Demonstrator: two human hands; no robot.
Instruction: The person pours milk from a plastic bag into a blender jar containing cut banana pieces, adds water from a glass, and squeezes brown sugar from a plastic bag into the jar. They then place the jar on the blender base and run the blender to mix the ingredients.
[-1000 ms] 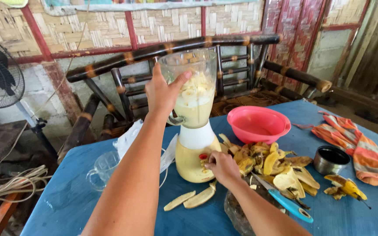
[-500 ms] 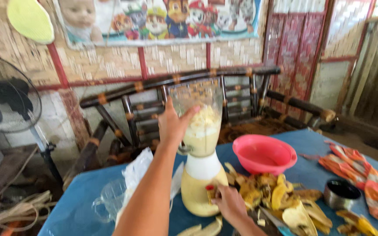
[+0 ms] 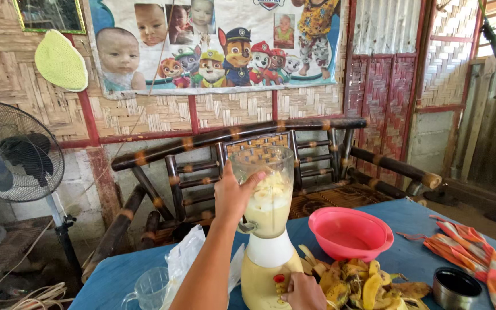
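Note:
A blender stands on the blue table (image 3: 119, 275). Its clear jar (image 3: 266, 192) holds pale banana pieces and creamy liquid, with no lid visible. My left hand (image 3: 233, 195) grips the jar's side. My right hand (image 3: 302, 291) rests on the buttons of the cream blender base (image 3: 258, 278), at the bottom edge of the view. A heap of yellow banana peels (image 3: 363, 284) lies just right of the base.
A pink bowl (image 3: 351, 232) sits behind the peels. A small metal cup (image 3: 456, 288) and an orange striped cloth (image 3: 483, 264) lie at right. A glass pitcher (image 3: 146, 287) and a plastic bag (image 3: 186, 261) are at left. A bamboo bench (image 3: 242, 149) and a fan (image 3: 7, 152) stand behind.
The view has tilted upward, bringing the wall poster in and cutting off the front of the table. Both hands have stayed on the blender.

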